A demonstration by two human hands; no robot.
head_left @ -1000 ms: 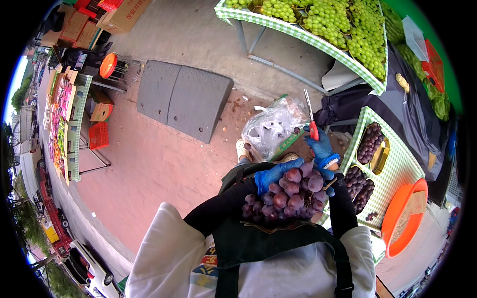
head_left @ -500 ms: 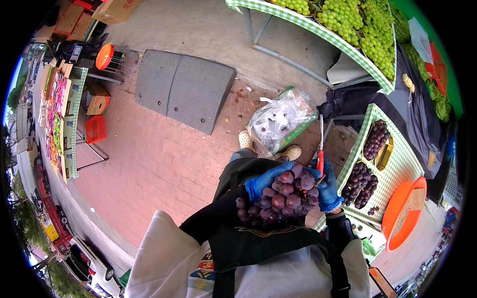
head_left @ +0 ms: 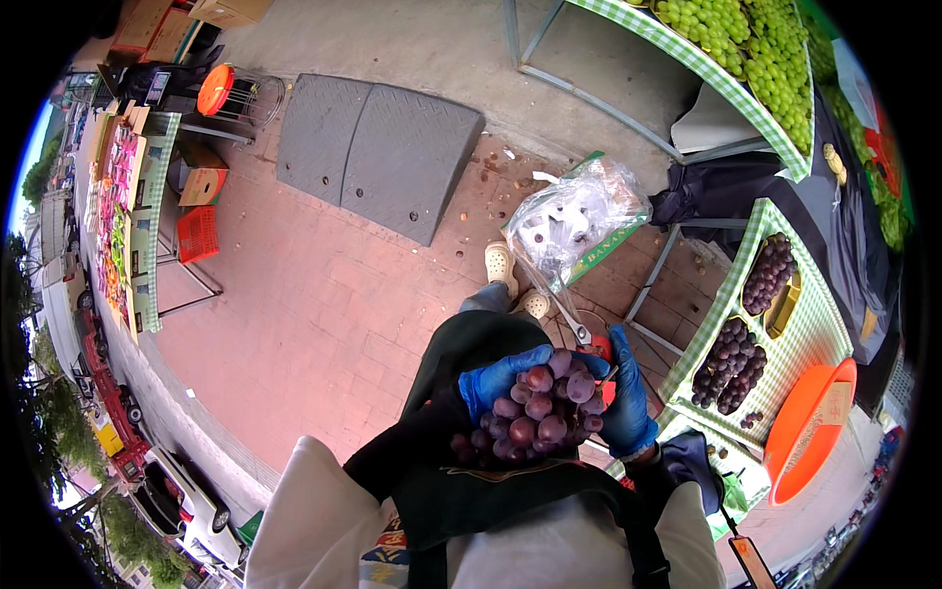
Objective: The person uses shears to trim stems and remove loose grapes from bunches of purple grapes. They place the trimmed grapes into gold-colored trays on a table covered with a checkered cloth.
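Checked table (head_left: 800, 346): look, dark grapes (head_left: 729, 365) and a gold tray (head_left: 782, 312) on the cloth!
Upper table (head_left: 677, 57): green grapes (head_left: 705, 27), heaped up.
Red paving (head_left: 314, 304): grey ramp (head_left: 378, 147) here, clear plastic bundle (head_left: 579, 211) there.

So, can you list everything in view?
Grape bunch: one, purple, lower centre
Scissors: one, red and silver, beside bunch
Dark grapes: several bunches, purple, right
Tray: one visible, gold, right
Green grapes: many, green, upper right
Checked cloths: several, green and white, both sides
Basin: one, orange, right
Plastic bag: one, clear, centre
Ramp panels: two, grey, upper centre
Crates: two, red, left, far right
Cardboard boxes: several, brown, upper left
Stall goods: many, multicoloured, left
Vehicles: several, mixed, lower left
Clogs: two, cream, centre
Apron: one, dark green, bottom
Left fingers: one hand, blue, on bunch
Right fingers: one hand, blue, on scissors
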